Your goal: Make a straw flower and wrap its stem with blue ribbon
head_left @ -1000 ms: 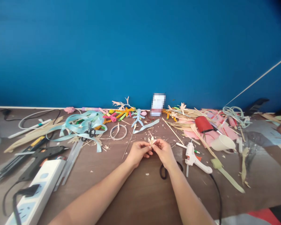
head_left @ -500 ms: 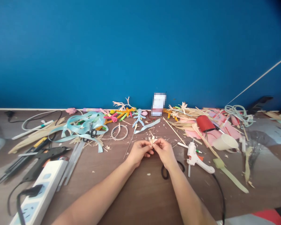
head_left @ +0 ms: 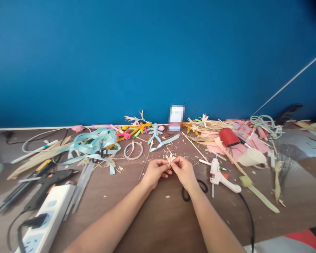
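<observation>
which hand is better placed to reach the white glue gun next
Probably the right hand: the white glue gun lies just to its right, while the left hand is on the far side. Both pinch the pale piece, so the left would likely have to hold it alone.

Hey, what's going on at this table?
A person is pinching a small, pale, flower-like piece between the left hand and the right hand, over a brown table. A white glue gun lies to the right; a dark glue gun lies to the left, near a power strip.
</observation>
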Motion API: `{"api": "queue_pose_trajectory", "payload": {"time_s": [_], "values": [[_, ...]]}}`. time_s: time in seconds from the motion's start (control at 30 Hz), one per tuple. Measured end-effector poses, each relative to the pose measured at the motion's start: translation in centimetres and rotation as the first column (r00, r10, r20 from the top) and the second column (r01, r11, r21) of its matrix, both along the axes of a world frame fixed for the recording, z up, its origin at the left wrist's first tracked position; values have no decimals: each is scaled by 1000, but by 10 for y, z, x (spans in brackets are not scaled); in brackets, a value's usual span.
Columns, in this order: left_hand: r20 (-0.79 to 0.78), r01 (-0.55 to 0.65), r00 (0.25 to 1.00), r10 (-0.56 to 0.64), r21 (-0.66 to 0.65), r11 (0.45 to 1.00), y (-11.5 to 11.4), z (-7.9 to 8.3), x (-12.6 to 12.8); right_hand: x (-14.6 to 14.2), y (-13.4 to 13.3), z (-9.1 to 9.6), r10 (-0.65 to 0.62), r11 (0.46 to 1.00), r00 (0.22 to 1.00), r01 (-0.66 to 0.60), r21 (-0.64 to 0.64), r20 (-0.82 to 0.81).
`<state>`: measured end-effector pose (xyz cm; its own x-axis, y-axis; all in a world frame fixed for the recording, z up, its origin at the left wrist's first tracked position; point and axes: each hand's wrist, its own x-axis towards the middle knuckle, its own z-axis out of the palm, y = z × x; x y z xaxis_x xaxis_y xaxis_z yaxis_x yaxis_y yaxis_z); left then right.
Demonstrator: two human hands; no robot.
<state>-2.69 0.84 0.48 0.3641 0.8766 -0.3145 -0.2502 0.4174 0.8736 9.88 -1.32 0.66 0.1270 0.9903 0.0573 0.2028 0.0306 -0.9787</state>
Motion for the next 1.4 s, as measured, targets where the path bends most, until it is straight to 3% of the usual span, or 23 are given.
{"api": "queue_pose_trajectory", "payload": {"time_s": [0.23,0.37,0.47,0.73,0.83,1.07,1.4], "values": [[-31,-56,998,56,15,998,-3,2,4,-4,-4,5,-50,998,989,45,39,138],[104,-152,983,152,-6,988,-4,1,4,-7,-5,3,-123,989,987,113,96,102],[223,-200,954,199,-19,980,-4,1,3,-9,-6,1,-105,989,978,84,122,179],[267,-159,950,159,-19,987,-4,-1,4,-16,-10,3,-139,980,942,87,179,304],[202,-156,968,150,15,988,-3,-1,2,-14,-8,4,-127,986,957,94,136,260],[56,-125,991,122,46,991,2,4,-3,-7,-5,0,-34,999,998,34,10,-54],[37,-153,988,151,82,985,2,1,-2,-8,-7,3,-11,999,999,9,41,37]]}}
